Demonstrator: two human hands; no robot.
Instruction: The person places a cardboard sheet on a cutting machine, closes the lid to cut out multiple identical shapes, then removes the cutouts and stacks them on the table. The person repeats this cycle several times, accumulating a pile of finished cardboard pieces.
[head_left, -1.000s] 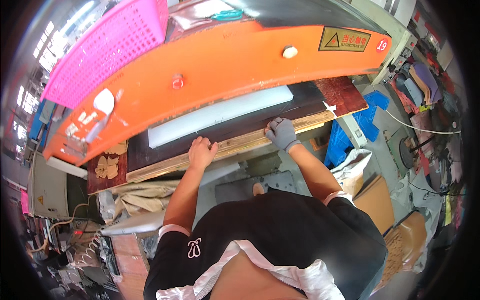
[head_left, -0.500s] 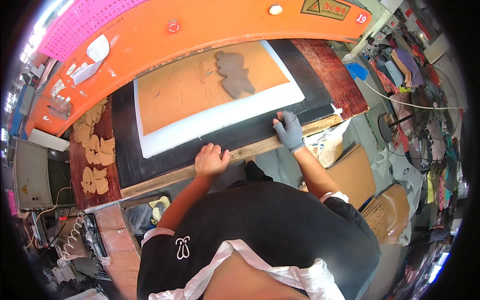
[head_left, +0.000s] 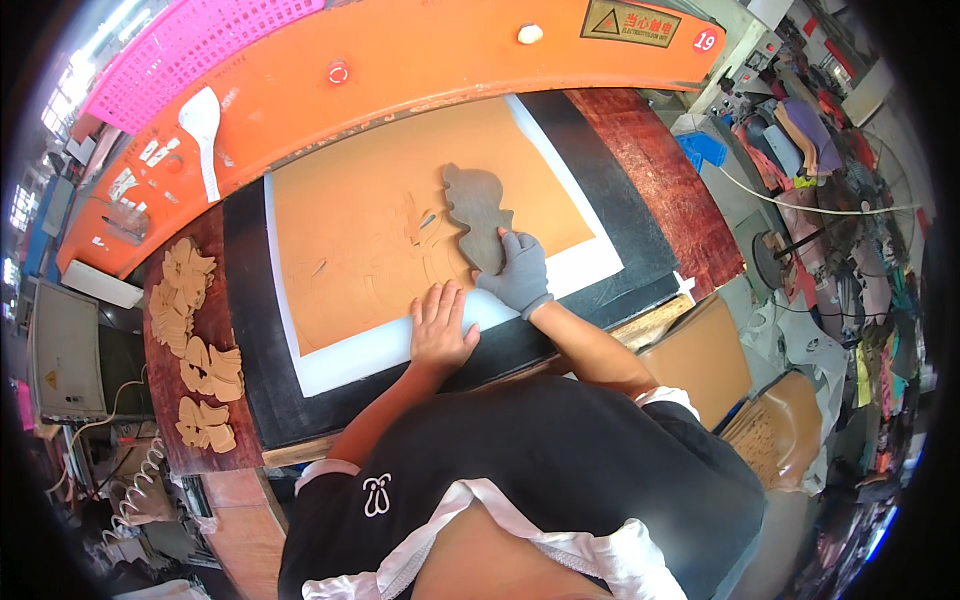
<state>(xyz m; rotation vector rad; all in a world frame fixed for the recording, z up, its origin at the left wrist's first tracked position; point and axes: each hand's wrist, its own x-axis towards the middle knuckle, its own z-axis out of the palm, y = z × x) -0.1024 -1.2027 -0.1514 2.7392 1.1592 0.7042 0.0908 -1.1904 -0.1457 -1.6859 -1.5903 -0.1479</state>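
Note:
A tan sheet (head_left: 345, 225) with several cut lines lies over a white sheet (head_left: 345, 372) on a black board (head_left: 245, 330). On the tan sheet rests a flat grey cutting die (head_left: 476, 200) with a wavy outline. My right hand (head_left: 518, 277), in a grey glove with bare fingertips showing, grips the die's near end, thumb on one side and fingers on the other. Bare and flat, my left hand (head_left: 440, 328) lies with spread fingers at the near edge of the tan sheet, left of the die.
Tan cut pieces (head_left: 212, 370) are heaped on the dark red board at left. An orange machine beam (head_left: 430, 60) spans the far side, with a pink basket (head_left: 190, 50) above it. A blue tray (head_left: 702, 150) and hanging materials stand at right; a grey cabinet (head_left: 65, 350) is far left.
My right hand has moved from the board's front edge onto the die, which lies nearer to me. My left hand has moved up from the front edge onto the sheet.

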